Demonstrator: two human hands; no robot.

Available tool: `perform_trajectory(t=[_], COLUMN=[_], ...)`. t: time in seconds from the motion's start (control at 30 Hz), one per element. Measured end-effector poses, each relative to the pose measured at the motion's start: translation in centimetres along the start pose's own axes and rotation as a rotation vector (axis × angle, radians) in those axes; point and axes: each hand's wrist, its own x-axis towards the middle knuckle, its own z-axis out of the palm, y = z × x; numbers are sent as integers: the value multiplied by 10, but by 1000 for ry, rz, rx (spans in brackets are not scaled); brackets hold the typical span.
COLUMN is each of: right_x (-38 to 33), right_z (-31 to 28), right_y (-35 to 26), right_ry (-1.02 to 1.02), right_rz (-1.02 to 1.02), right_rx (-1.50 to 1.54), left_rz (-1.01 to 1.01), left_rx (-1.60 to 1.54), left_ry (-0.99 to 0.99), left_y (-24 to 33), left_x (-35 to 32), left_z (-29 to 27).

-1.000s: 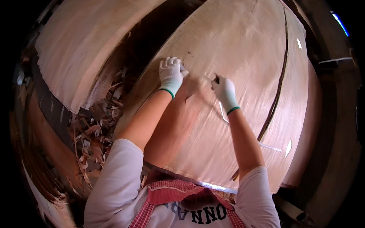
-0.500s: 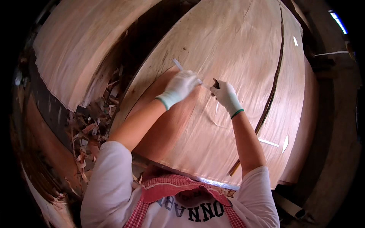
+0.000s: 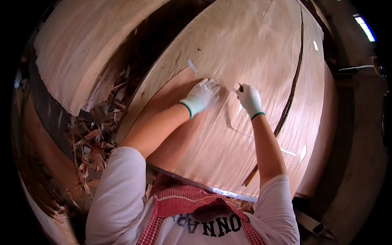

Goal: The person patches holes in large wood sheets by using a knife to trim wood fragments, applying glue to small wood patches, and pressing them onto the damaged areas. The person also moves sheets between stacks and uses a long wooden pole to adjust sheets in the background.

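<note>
A broad sheet of pale wood veneer point(image 3: 245, 53) lies in front of me, with a redder veneer piece point(image 3: 175, 143) along its left part. My left hand point(image 3: 202, 96), in a white glove with a green cuff, rests palm down on the veneer near that piece's edge, fingers stretched. To its right my right hand point(image 3: 250, 99), gloved alike, is closed around a small dark tool point(image 3: 241, 87), mostly hidden by the fingers. A thin pale strip point(image 3: 231, 89) shows between the hands. Beyond my left hand, a short strip of whitish tape point(image 3: 192, 66) sticks at the seam.
A long dark split point(image 3: 297, 77) runs down the veneer's right side. Another tape strip point(image 3: 288, 152) lies near it, by a small pale hole point(image 3: 303, 154). At left stands another veneer stack point(image 3: 81, 53), with wood scraps point(image 3: 96, 143) heaped between.
My left hand has come right and slightly nearer, off the tape strip at the seam, and its fingers now lie flat. My right hand has shifted a little right with the dark tool.
</note>
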Motion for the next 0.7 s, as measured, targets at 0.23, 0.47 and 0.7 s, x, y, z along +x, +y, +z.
perform_trajectory(t=[0.23, 0.47, 0.7], right_x=[-49, -23, -69], right_z=[41, 44, 58], right_y=[-76, -66, -118], right_ry=[-364, -82, -321], right_rz=[207, -201, -42], right_rx=[875, -22, 764], left_rz=[-130, -38, -664], left_rx=[-272, 7, 57], left_ry=[293, -15, 380], left_y=[-21, -9, -47], left_x=[-69, -89, -156], left_z=[-42, -17, -69])
